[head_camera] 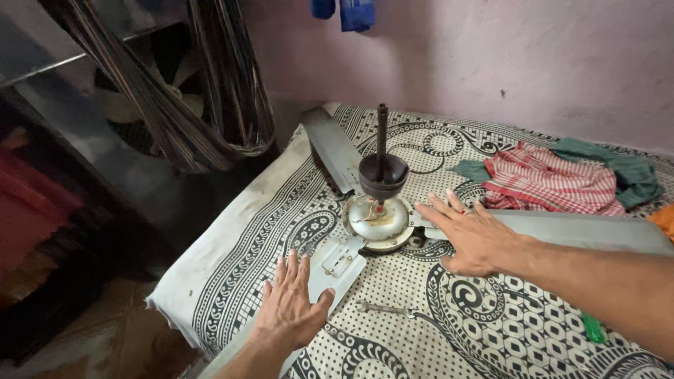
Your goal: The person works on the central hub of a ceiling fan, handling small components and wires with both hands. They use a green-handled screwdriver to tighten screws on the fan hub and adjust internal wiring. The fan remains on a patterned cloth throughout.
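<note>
A ceiling fan lies on a bed, its round metal motor housing (379,223) facing up with a dark down-rod and cup (382,168) standing upright from it. My left hand (291,305) rests flat, fingers apart, on the near grey blade (340,261). My right hand (467,235) lies flat on the root of the right blade (590,231), beside the motor. A third blade (330,147) points toward the far wall. Neither hand grips anything.
A black-and-white patterned sheet (505,330) covers the bed. A small metal wrench (382,307) lies near my left hand. Red checked cloth (547,182) and green cloth (632,172) sit at the far right. A green tool handle (593,328) shows under my right forearm. Striped fabric (210,98) hangs left.
</note>
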